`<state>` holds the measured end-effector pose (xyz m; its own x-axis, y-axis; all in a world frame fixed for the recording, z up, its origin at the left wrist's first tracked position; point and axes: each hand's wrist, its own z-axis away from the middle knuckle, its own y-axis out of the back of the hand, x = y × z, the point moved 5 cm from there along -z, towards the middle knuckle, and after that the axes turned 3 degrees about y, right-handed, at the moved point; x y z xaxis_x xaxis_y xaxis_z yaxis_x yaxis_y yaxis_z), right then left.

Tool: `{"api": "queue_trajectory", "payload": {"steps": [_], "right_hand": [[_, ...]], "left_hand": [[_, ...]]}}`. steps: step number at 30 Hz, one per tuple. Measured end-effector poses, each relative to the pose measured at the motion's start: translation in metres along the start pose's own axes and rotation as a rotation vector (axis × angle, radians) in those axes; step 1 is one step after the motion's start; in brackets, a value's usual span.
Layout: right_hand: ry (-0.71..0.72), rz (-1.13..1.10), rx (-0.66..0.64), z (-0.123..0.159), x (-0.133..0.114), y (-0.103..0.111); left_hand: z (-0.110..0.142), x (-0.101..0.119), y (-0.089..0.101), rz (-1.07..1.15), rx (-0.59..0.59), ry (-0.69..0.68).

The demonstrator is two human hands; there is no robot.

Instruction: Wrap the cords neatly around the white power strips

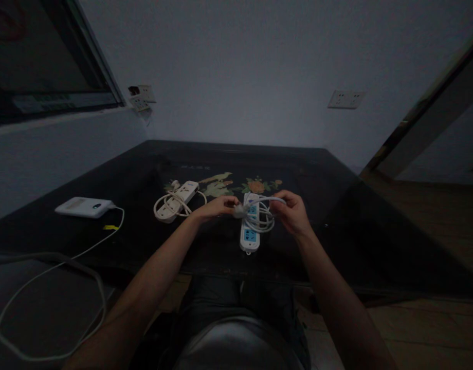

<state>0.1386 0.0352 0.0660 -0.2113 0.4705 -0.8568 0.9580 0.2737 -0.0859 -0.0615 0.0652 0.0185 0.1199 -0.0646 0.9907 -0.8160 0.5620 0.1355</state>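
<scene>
In front of me on the dark table lies a white power strip (250, 235) with blue socket faces. Its white cord (262, 225) is looped around its upper part. My left hand (221, 206) is closed on the pale plug (239, 210) at the strip's left side. On the right, my right hand (292, 210) pinches a stretch of the cord between thumb and fingers, just above the table. Left of my left hand rests a second power strip (189, 192), cream-white, with its own cord (159, 210) coiled about it and touched by neither hand.
A white power bank (84, 206) with a cable (121, 226) lies on the table (360, 241) at the left; the cable hangs off the near edge. Wall outlets (346, 99) are set beyond the table. A window (47, 56) is at the upper left.
</scene>
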Motion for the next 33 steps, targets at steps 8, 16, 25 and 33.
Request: {"api": "queue_trajectory", "payload": {"steps": [8,16,25,33], "right_hand": [[0.016,0.081,0.223,-0.01,-0.003,0.028],[-0.038,-0.021,0.233,-0.01,0.0,0.03],[-0.068,0.069,-0.07,-0.005,0.006,0.002],[0.223,0.726,-0.49,0.012,0.012,-0.044]], "left_hand": [[0.003,0.0,-0.009,-0.181,-0.239,-0.014],[0.003,0.003,-0.011,-0.115,-0.157,0.019],[-0.01,0.024,-0.002,0.131,0.295,-0.104],[-0.032,0.034,-0.027,0.288,0.376,0.063]]}}
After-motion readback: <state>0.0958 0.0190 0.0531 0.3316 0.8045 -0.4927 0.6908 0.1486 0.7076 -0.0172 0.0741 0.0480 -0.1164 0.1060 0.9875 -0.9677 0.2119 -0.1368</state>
